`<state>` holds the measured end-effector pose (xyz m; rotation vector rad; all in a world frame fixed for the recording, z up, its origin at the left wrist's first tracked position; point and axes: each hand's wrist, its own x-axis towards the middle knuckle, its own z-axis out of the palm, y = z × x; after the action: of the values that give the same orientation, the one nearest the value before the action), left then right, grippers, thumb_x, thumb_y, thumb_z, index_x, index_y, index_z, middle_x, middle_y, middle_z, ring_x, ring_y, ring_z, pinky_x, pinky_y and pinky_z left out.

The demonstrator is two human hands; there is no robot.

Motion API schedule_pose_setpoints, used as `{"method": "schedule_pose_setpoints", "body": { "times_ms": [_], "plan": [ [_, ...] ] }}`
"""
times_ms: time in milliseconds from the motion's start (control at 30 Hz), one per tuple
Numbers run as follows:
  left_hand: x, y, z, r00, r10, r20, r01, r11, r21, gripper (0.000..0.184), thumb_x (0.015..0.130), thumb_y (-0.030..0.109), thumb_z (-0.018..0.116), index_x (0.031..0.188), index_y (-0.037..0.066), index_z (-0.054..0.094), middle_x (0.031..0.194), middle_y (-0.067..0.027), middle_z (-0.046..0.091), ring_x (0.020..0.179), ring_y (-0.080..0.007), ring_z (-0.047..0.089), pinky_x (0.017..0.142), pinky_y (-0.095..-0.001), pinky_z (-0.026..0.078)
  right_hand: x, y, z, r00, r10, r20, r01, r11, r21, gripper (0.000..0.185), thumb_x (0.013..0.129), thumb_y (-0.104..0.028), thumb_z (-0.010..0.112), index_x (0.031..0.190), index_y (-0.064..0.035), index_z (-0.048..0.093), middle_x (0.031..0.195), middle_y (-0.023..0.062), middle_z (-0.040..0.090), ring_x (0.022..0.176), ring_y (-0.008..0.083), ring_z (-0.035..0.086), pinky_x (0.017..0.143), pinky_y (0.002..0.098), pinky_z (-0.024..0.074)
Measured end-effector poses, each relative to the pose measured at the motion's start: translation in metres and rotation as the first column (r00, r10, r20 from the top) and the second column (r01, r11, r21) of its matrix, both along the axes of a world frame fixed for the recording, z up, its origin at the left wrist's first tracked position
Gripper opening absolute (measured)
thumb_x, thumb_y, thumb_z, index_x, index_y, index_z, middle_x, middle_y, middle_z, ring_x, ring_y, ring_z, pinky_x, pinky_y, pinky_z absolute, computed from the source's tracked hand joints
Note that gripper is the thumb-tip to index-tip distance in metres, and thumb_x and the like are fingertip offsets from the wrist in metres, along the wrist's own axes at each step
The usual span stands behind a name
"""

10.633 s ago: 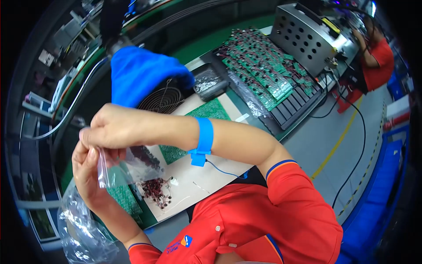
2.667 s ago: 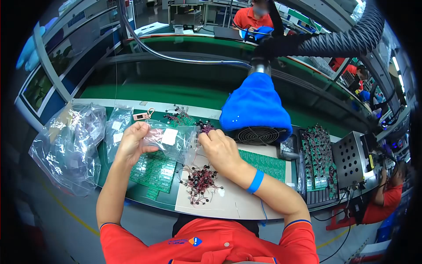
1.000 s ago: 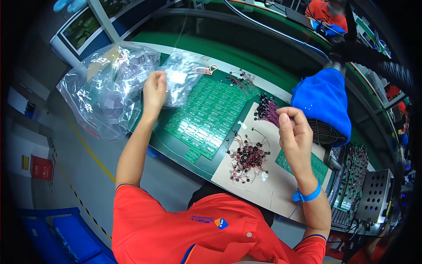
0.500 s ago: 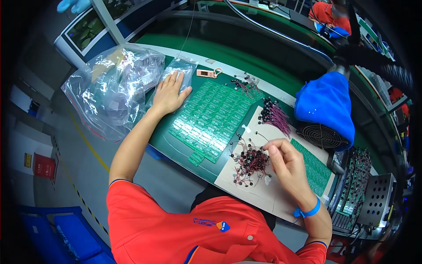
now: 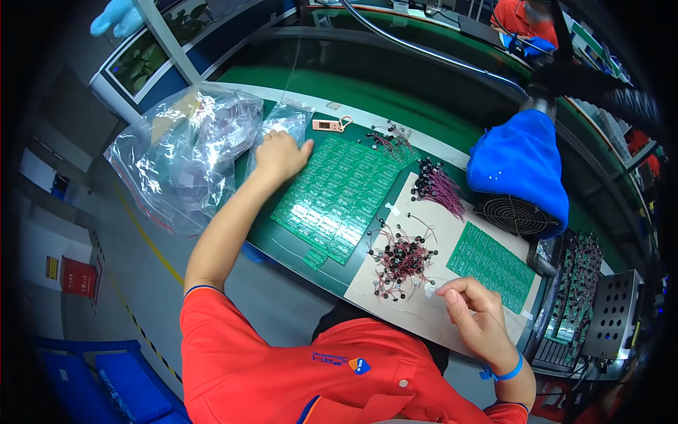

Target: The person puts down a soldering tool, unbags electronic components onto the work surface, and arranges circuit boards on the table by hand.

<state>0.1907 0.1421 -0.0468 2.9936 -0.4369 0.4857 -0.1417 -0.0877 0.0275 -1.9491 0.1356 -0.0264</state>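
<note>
My left hand [image 5: 280, 157] rests on a small clear plastic bag [image 5: 291, 120], its fingers bent and its thumb held apart. To its right lies a large green circuit board panel [image 5: 335, 194]. My right hand [image 5: 480, 321] is over the near part of the beige board [image 5: 381, 321], thumb and forefinger brought together. Whatever may be between those fingertips is too small to make out. Left of it sits a tangled heap of small black parts with red wires [image 5: 404, 263]. A second green circuit panel [image 5: 491, 267] lies just beyond this hand.
A big clear plastic bag [image 5: 187, 152] fills the table's left end. Behind are a pink tag-like device [image 5: 326, 125] and a bundle of purple-wired parts [image 5: 439, 191]. A blue-covered fan [image 5: 519, 169] and a perforated metal box [image 5: 611, 314] stand right. A co-worker [image 5: 526, 21] sits beyond.
My right hand has drawn back from the wired heap towards the table's near edge. My left hand's fingers, flat on the small bag before, are now bent.
</note>
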Motion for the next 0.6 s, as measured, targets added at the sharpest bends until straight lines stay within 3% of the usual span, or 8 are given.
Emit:
{"method": "schedule_pose_setpoints", "body": {
  "times_ms": [67, 100, 200, 233, 333, 367, 467, 600],
  "plan": [
    [-0.004, -0.006, -0.006, 0.983, -0.057, 0.174, 0.029, 0.986, 0.162, 0.024, 0.081, 0.018, 0.049, 0.074, -0.002, 0.061, 0.087, -0.0221, 0.062, 0.073, -0.0356, 0.063, 0.064, -0.0439, 0.052, -0.005, -0.002, 0.0, 1.0, -0.006, -0.024, 0.007, 1.0, 0.015, 0.016, 0.09, -0.014, 0.05, 0.088, 0.0001, 0.057, 0.058, -0.0015, 0.05, 0.051, 0.0037, 0.045, 0.045, 0.0194, 0.0339],
    [-0.001, -0.005, -0.005, 0.982, -0.058, 0.177, 0.029, 0.986, 0.164, 0.024, 0.081, 0.018, 0.049, 0.074, -0.002, 0.061, 0.087, -0.0221, 0.062, 0.073, -0.0356, 0.063, 0.064, -0.0439, 0.052, -0.009, -0.002, -0.002, 0.999, -0.011, -0.035, 0.012, 1.0, 0.023, 0.016, 0.09, -0.014, 0.05, 0.088, 0.0003, 0.057, 0.058, -0.0014, 0.05, 0.051, 0.0037, 0.045, 0.045, 0.0192, 0.0338],
    [0.013, -0.005, 0.011, 0.987, -0.037, -0.154, 0.088, 0.937, 0.337, 0.028, 0.082, 0.021, 0.048, 0.083, -0.004, 0.062, 0.089, -0.0219, 0.062, 0.074, -0.0349, 0.064, 0.062, -0.0428, 0.052, -0.02, -0.007, -0.007, 0.998, -0.047, -0.051, 0.05, 0.997, 0.055, 0.016, 0.09, -0.014, 0.05, 0.088, 0.0001, 0.057, 0.058, -0.0017, 0.049, 0.05, 0.0035, 0.044, 0.045, 0.0188, 0.0329],
    [0.015, -0.008, 0.02, 0.988, -0.042, -0.148, 0.091, 0.937, 0.338, 0.028, 0.082, 0.021, 0.048, 0.083, -0.004, 0.062, 0.089, -0.0219, 0.062, 0.074, -0.0349, 0.064, 0.062, -0.0428, 0.052, -0.023, -0.008, -0.009, 0.996, -0.067, -0.057, 0.071, 0.995, 0.069, 0.016, 0.09, -0.014, 0.05, 0.088, 0.0, 0.057, 0.058, -0.0018, 0.049, 0.05, 0.0035, 0.043, 0.044, 0.0185, 0.0324],
    [0.02, -0.012, 0.041, 0.994, 0.025, -0.103, -0.021, 0.999, 0.042, 0.042, 0.087, 0.029, 0.043, 0.11, -0.005, 0.054, 0.113, -0.0255, 0.054, 0.105, -0.0346, 0.054, 0.084, -0.0462, 0.046, -0.03, -0.01, -0.006, 0.99, -0.116, -0.082, 0.125, 0.985, 0.116, 0.016, 0.09, -0.015, 0.05, 0.088, 0.0, 0.057, 0.058, -0.0022, 0.048, 0.049, 0.0031, 0.042, 0.044, 0.0181, 0.031],
    [0.028, -0.009, 0.028, 0.994, 0.025, -0.105, -0.02, 0.999, 0.044, 0.042, 0.087, 0.029, 0.043, 0.11, -0.005, 0.054, 0.113, -0.0255, 0.054, 0.105, -0.0346, 0.054, 0.084, -0.0462, 0.046, -0.033, -0.01, -0.005, 0.986, -0.133, -0.102, 0.146, 0.98, 0.137, 0.016, 0.09, -0.015, 0.05, 0.088, 0.0, 0.056, 0.058, -0.0023, 0.047, 0.049, 0.003, 0.041, 0.043, 0.0178, 0.0303],
    [0.06, 0.004, -0.041, 0.991, -0.13, -0.007, 0.13, 0.991, -0.012, 0.053, 0.09, 0.036, 0.036, 0.129, 0.0, 0.037, 0.133, -0.0233, 0.036, 0.126, -0.0331, 0.034, 0.101, -0.0503, 0.028, -0.039, -0.01, -0.008, 0.983, -0.151, -0.101, 0.165, 0.975, 0.15, 0.017, 0.091, -0.016, 0.05, 0.088, -0.0001, 0.056, 0.057, -0.0025, 0.047, 0.048, 0.0026, 0.041, 0.043, 0.0174, 0.0292],
    [0.049, 0.009, -0.031, 0.979, -0.159, -0.128, 0.152, 0.987, -0.06, 0.055, 0.091, 0.04, 0.03, 0.136, 0.008, 0.028, 0.142, -0.0178, 0.024, 0.131, -0.0323, 0.022, 0.105, -0.0504, 0.016, -0.044, -0.011, -0.011, 0.98, -0.18, -0.082, 0.191, 0.968, 0.161, 0.017, 0.091, -0.016, 0.049, 0.088, -0.0003, 0.056, 0.057, -0.0024, 0.046, 0.048, 0.0024, 0.04, 0.042, 0.017, 0.0284]
  ]
}}
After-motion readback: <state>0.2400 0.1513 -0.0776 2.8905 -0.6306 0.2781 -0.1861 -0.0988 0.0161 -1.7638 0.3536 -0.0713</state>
